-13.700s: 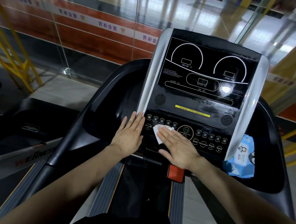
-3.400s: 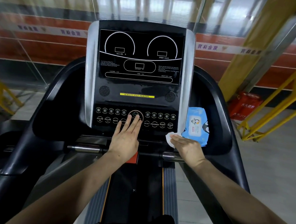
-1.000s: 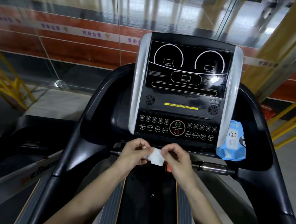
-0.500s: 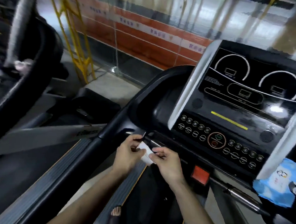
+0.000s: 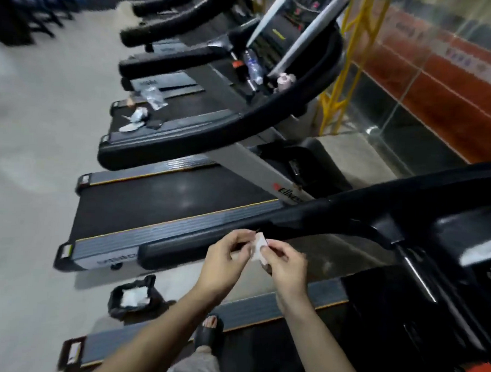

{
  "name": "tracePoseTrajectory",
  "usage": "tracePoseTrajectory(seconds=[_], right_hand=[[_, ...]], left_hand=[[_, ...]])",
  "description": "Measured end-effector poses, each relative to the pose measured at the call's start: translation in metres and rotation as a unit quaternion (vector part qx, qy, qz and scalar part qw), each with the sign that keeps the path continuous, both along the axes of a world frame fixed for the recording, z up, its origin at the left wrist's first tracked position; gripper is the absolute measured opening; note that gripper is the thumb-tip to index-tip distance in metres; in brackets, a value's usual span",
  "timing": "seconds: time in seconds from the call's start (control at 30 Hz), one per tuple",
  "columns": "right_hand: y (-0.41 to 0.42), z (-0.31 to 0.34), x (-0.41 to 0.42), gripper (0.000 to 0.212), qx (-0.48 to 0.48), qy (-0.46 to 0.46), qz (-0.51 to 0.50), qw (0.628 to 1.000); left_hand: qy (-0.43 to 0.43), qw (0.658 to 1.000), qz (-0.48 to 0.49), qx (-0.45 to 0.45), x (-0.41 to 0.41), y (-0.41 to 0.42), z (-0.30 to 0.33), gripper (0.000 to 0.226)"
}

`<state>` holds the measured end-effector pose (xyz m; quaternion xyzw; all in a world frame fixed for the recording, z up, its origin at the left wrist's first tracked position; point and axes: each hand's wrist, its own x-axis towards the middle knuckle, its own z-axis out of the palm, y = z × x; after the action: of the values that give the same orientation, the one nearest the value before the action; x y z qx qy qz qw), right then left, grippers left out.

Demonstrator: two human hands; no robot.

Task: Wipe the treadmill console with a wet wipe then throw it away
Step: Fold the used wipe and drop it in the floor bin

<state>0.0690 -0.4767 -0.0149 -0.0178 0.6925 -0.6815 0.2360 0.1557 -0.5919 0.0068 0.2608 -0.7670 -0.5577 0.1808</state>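
Between the left hand (image 5: 223,258) and right hand (image 5: 284,263) sits a small folded white wet wipe (image 5: 258,247), with a black-lined bin of crumpled white wipes (image 5: 134,295) on the floor below-left of them and a neighbouring black-belted treadmill (image 5: 163,207) beyond.

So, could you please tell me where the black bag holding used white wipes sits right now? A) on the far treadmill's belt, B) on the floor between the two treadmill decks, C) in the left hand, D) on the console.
B: the black bag sits on the floor, below the wipe held by the left hand and right hand.
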Motion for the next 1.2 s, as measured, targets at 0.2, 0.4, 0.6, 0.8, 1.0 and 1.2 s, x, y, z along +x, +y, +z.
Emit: tracePoseTrajectory(seconds=[0.2,0.4,0.6,0.8,1.0,1.2], right_hand=[[-0.072,0.006,0.055,0.008,-0.034,-0.040,0.103,0.993],[-0.162,0.010,0.119,0.018,-0.021,-0.019,0.152,0.988],[-0.283,-0.013,0.219,0.006,0.020,0.037,0.193,0.980],[-0.392,-0.046,0.317,0.007,0.088,0.107,0.241,0.961],[-0.453,-0.115,0.359,0.004,0.174,0.118,0.276,0.938],[-0.495,-0.215,0.373,0.003,0.207,0.106,0.298,0.926]], left_hand=[[0.014,0.997,0.077,0.014,0.075,-0.053,0.000,0.041],[0.019,0.991,0.125,0.052,0.146,-0.130,-0.010,0.048],[0.007,0.990,0.134,0.044,0.254,-0.248,-0.034,0.042],[-0.103,0.982,0.149,-0.046,0.379,-0.380,-0.080,0.038],[-0.259,0.947,0.058,-0.181,0.442,-0.453,-0.157,0.040],[-0.349,0.914,0.023,-0.206,0.451,-0.485,-0.256,0.045]])
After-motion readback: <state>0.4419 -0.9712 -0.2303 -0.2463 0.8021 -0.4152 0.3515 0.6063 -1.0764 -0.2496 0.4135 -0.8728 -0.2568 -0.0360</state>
